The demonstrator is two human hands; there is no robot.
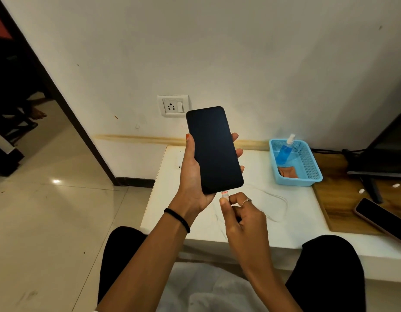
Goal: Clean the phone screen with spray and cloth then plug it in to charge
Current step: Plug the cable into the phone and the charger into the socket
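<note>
- The left hand (192, 174) holds the phone (214, 149) upright above the white table (258, 221), thumb on one long edge and fingertips on the other. I think this grip keeps the bottom edge free and steady for the plug.
- The right hand (242, 217) pinches the connector (224, 195) of the white charging cable (278, 199) between thumb and forefinger, just at the bottom edge of the phone. It seems the plug is entering the port, but whether it sits fully inside I cannot tell.
- The screen is dark, so no charging sign shows.
- The spray bottle (285, 149) leans in the blue basket (312, 167), and an orange-brown cloth (288, 171) lies in it too. It looks as if the cleaning part is finished.
- The cable is pale on the pale table, so its course is hard to follow; a small white block near the phone may be the adapter.
- The wall socket (172, 106) has nothing in it.
- A second phone (379, 219) at the right is cut off by the frame edge.
</note>
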